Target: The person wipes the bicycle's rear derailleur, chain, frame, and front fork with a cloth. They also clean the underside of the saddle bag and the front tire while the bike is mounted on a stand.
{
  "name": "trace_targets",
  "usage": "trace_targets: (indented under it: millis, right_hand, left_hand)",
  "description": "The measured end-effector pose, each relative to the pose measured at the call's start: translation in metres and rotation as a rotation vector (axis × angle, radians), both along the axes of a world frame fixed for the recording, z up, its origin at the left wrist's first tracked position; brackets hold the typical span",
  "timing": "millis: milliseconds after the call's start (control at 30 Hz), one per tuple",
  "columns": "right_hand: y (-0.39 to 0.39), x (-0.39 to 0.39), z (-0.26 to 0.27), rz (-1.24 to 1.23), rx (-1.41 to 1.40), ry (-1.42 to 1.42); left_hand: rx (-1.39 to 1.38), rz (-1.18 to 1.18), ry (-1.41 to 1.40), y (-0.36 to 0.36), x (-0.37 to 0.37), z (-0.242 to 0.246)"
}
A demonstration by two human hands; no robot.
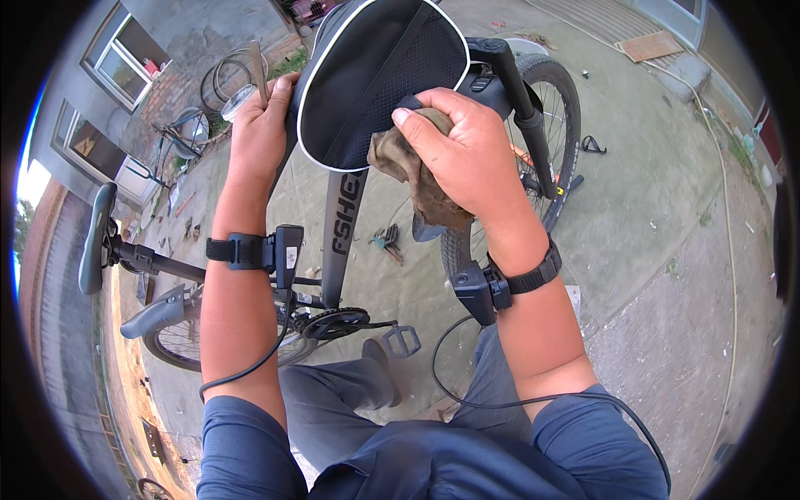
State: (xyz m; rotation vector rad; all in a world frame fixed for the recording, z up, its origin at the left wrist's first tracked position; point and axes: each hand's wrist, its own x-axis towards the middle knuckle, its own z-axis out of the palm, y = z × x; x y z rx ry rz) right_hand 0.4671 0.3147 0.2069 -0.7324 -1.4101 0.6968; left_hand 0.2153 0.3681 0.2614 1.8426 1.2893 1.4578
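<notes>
A black bicycle bag (375, 87) with white piping and a mesh panel sits over the top of a grey bicycle frame (342, 231). My left hand (265, 122) grips the bag's left side, its thumb along the edge. A flat brownish strip (258, 72) stands up between that thumb and the fingers; where it ends is hidden. In my right hand (465, 144) is a crumpled, stained brown rag (415, 169), bunched against the bag's lower right edge. A small dark piece (409, 102) shows at the fingertips, too covered to name.
The front wheel (565, 119) and suspension fork (528, 119) are at right, the saddle (97, 240) at far left. A pedal (401, 342) juts near my foot. Small tools (385, 242) and a black bracket (592, 145) lie on the concrete. Cables run from both wrist devices.
</notes>
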Motion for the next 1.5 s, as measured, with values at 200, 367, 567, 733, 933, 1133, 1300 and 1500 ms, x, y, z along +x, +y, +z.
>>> trace_targets:
  millis: [200,367,567,733,933,1133,1300,1500]
  right_hand:
    - [0.009,-0.009,0.009,-0.022,0.080,-0.085]
    - [0.014,-0.014,0.011,0.008,0.023,-0.076]
    - [0.000,0.009,-0.004,0.082,-0.034,0.027]
    - [-0.008,0.019,-0.021,0.068,-0.107,0.070]
    - [0.014,-0.003,-0.015,-0.157,0.133,0.064]
    - [0.022,-0.014,-0.012,-0.173,0.135,0.042]
    - [0.002,0.004,-0.033,-0.202,0.103,0.107]
    - [-0.004,0.019,-0.057,-0.170,-0.146,0.160]
  left_hand:
    - [-0.006,-0.043,-0.003,0.008,-0.009,-0.004]
    - [0.002,-0.050,0.015,0.010,-0.012,-0.006]
    - [0.013,-0.035,0.042,0.009,-0.012,-0.006]
    - [0.018,-0.027,0.037,0.009,-0.010,-0.005]
    - [0.011,-0.007,0.032,0.005,-0.006,-0.003]
    - [0.018,0.022,0.044,0.005,-0.005,-0.003]
    - [0.039,-0.013,0.003,0.007,-0.006,-0.005]
    - [0.020,-0.020,-0.023,0.004,-0.003,-0.003]
